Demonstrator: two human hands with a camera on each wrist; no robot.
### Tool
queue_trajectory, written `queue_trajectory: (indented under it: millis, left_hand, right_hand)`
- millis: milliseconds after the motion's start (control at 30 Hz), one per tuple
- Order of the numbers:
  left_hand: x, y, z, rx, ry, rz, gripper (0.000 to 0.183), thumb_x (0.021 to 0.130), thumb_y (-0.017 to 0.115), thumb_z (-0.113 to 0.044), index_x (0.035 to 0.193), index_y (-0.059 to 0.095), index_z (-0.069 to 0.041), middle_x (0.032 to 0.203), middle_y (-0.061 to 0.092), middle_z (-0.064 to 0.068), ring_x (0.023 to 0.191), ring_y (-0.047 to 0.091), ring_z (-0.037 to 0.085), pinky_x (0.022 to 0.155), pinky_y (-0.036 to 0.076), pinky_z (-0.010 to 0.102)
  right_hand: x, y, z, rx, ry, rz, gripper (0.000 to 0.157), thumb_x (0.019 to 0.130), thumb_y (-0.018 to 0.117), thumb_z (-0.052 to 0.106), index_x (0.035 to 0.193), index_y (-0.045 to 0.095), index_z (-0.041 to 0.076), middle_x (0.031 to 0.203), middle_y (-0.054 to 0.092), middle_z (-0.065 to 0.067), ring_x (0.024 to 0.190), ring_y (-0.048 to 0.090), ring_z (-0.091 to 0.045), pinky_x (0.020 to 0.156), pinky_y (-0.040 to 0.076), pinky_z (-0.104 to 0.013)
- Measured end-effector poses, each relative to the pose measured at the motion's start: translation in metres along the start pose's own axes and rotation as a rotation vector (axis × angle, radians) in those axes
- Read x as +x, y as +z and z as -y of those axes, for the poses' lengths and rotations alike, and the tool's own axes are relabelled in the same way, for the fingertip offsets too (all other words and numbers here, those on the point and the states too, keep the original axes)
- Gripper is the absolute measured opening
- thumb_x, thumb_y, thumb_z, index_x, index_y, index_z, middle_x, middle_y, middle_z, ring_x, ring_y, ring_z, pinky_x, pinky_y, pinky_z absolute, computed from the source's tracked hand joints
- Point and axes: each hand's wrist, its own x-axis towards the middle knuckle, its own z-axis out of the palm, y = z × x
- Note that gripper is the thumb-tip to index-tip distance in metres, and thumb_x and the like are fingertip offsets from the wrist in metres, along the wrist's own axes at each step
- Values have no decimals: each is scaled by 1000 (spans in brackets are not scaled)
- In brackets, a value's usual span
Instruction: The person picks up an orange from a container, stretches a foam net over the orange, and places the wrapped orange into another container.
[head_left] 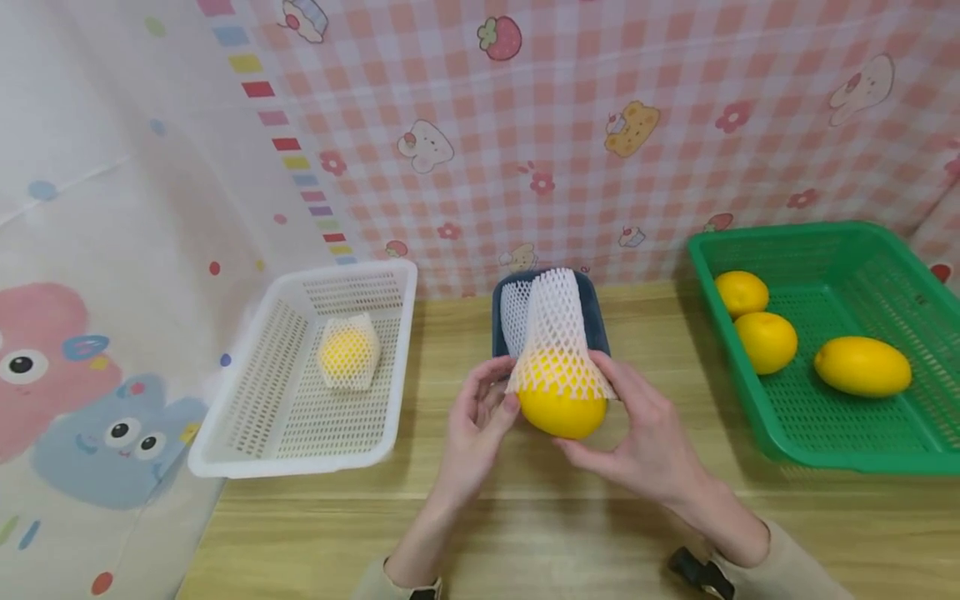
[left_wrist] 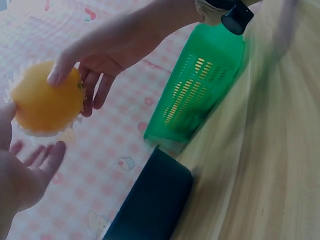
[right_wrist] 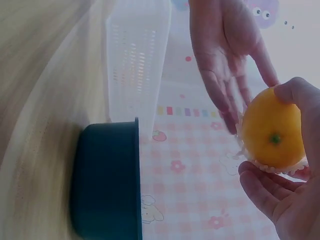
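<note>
A round yellow fruit [head_left: 564, 412] with a green stem spot is partly inside a white foam net sleeve [head_left: 557, 325], whose long tail stretches away over the dark blue box [head_left: 595, 323]. My right hand [head_left: 651, 429] holds the fruit, thumb on its bare near end and fingers along the net's edge. On the other side my left hand [head_left: 480, 412] has its thumb and forefinger at the net's rim against the fruit. Its other fingers [left_wrist: 47, 162] spread loosely below the fruit in the left wrist view. Another white net [head_left: 515, 312] lies in the blue box.
To the left stands a white basket [head_left: 397, 375] holding one yellow fruit in a net [head_left: 348, 353]. A green basket [head_left: 757, 421] on the right holds three bare yellow fruits [head_left: 862, 367]. A checked cloth [head_left: 525, 125] hangs behind the wooden table [head_left: 315, 533].
</note>
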Motion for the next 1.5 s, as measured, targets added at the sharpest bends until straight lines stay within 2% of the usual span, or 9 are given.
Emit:
queue_trajectory:
  millis: [133,433,600,800,900,1133,1333,1400,1500]
  left_hand:
    - [-2,-1,0,49,111,-19,48,105,63,-14,149,53,2,150,56,25,122,65,3,106,56,21]
    - [-5,6,3,150,322,-187,26,101,63,2,126,69,9,127,69,28,115,68,3,94,64,26]
    - [-5,8,8,204,404,-281,17,99,64,6,113,73,10,121,72,28,112,70,3,89,65,27]
    - [-6,11,9,223,456,-269,12,100,63,6,109,70,9,127,71,26,119,71,10,90,65,28]
    - [-8,13,10,237,462,-251,11,100,63,6,108,69,8,128,71,25,119,71,11,91,65,30]
    - [-13,21,12,257,447,-234,7,99,64,6,104,69,5,128,68,24,120,68,12,87,66,29]
    - [-17,27,14,191,410,-200,3,100,62,5,100,65,6,133,62,16,124,62,10,88,65,25]
    - [-19,27,13,102,377,-176,11,103,60,1,108,59,10,135,59,9,126,61,9,93,64,25]
    - [-18,26,12,-13,314,-153,35,108,56,-11,135,49,9,136,54,2,127,59,7,98,59,22]
  right_hand:
    - [1,1,-1,22,7,13,93,67,94,27,147,54,1,127,73,-16,98,73,-25,78,67,-41]
    - [2,1,0,17,15,9,90,71,93,33,147,56,3,126,74,-17,94,76,-26,75,67,-43]
    - [1,3,-1,15,-10,-25,88,76,91,44,146,57,3,123,75,-15,92,74,-23,76,65,-31]
    - [1,5,-1,31,-5,-66,88,73,92,34,147,56,3,127,73,-16,98,73,-27,83,60,-12]
    - [1,6,-1,49,6,-102,86,76,91,36,147,56,2,127,73,-18,102,73,-30,85,58,-9]
    - [0,6,0,65,41,-167,87,89,72,64,145,58,-1,127,71,-20,106,71,-22,92,53,-3]
    - [0,9,0,60,-18,-250,86,91,69,64,142,60,-4,124,71,-22,109,68,-9,92,54,-4]
    - [-1,9,1,58,-38,-263,85,91,70,63,142,60,-4,123,71,-21,110,66,-5,91,55,-5]
    - [-1,10,3,52,-64,-266,83,92,71,62,141,60,-4,121,71,-20,110,66,-5,90,56,-6]
